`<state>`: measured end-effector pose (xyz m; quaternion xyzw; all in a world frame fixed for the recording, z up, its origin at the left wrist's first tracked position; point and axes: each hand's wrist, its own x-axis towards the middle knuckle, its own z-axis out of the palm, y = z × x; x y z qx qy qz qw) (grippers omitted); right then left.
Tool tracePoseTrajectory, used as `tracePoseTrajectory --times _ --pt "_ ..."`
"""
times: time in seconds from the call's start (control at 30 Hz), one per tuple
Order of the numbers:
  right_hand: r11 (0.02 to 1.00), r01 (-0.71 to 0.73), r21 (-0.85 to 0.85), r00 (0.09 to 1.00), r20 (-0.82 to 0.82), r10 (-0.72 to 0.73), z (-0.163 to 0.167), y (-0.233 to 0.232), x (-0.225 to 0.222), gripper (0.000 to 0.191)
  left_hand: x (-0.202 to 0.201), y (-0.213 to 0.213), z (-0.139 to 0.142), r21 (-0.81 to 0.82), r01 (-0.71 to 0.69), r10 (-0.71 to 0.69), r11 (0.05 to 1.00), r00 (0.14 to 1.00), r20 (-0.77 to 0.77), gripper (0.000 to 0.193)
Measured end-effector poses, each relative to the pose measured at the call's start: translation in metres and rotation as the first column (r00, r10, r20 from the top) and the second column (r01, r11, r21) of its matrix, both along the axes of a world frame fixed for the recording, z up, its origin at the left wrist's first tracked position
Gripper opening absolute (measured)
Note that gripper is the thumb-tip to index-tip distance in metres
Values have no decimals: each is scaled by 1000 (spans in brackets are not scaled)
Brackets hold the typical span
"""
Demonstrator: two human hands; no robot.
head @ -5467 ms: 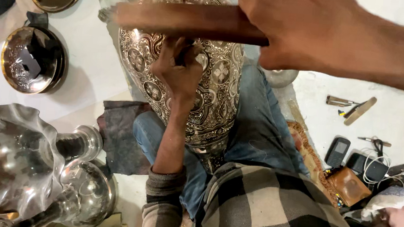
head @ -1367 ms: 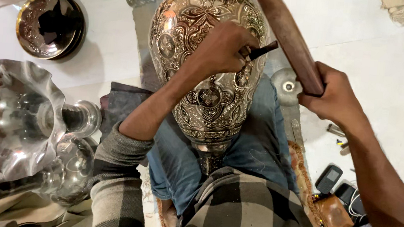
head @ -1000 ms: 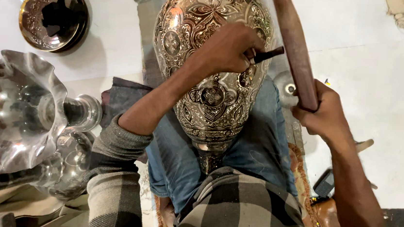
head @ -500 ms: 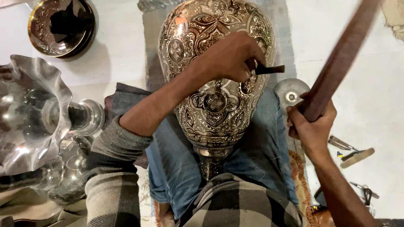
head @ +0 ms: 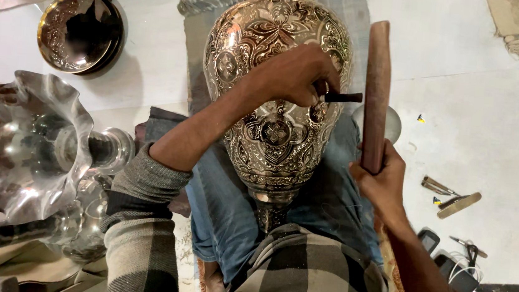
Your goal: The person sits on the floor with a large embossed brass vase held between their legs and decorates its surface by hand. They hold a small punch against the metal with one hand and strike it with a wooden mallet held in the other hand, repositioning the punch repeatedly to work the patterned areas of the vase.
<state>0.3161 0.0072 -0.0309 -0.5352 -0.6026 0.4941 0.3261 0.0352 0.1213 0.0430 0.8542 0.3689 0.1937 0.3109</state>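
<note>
A large engraved metal vase lies across the lap of a seated person, its neck pointing away and its narrow foot toward the body. The left hand reaches over the vase's belly from the left, forearm bent across the metal and wrist arched. Its fingers are curled tightly, pinching a short dark chisel whose blunt end sticks out to the right. The right hand is raised just beside the vase's right flank, fingers wrapped in a fist around the lower end of a long wooden mallet, which stands nearly upright, close to the chisel's end. On the floor to the left lie a fluted silver stand and a round brass bowl. Small hand tools lie on the floor to the right.
</note>
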Motion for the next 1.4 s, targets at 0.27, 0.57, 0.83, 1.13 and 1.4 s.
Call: tracePoseTrajectory --times 0.27,0.57,0.83,1.13,1.4 --pt "988 150 -37 978 -142 -154 -18 -39 1 36 0 2 -1 65 57 -49 996 992 -118 39" --pt "956 163 -245 946 -237 -222 -69 -86 -13 37 -4 7 15 -195 -233 299 953 838 456 28" --pt "930 183 -318 943 -210 -258 -96 -104 -13 30 4 31 15 115 5 -3 993 1000 -15 34" --pt "973 174 -153 976 -104 -191 -103 -92 -11 33 -1 51 14 -147 211 -208 966 977 37 47" --pt "990 98 -103 986 -125 -111 -96 -82 -16 39 16 52 30 -283 236 -297 930 934 -197 41"
